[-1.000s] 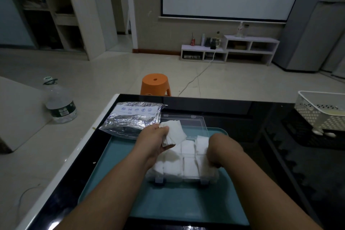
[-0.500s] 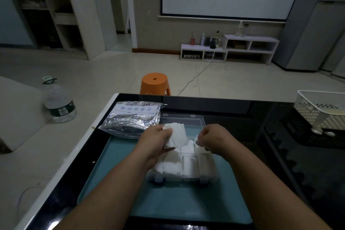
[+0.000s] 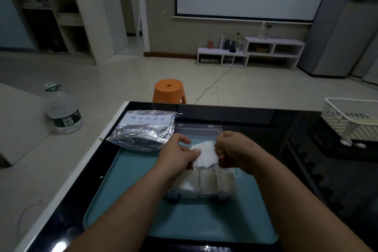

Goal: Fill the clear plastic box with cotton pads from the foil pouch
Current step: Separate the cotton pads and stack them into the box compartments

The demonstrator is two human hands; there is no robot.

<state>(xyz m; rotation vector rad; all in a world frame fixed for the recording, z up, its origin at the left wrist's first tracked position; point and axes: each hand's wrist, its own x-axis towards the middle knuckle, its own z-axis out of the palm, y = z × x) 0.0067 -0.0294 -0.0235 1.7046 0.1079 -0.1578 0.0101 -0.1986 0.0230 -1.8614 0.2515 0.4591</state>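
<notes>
A clear plastic box sits on a teal tray, its compartments packed with white cotton pads; its open lid lies flat behind it. Above the box my left hand pinches a small stack of white cotton pads by its left side. My right hand pinches the same stack at its right edge, fingers curled. The silver foil pouch lies on the tray's far left corner, just left of my left hand.
The tray rests on a black glossy table with a white left edge. A white perforated basket stands at the far right. On the floor are an orange stool and a large water bottle.
My right hand rose out of the box and came to the stack held by my left hand. Both hands now hold the pads together above the box.
</notes>
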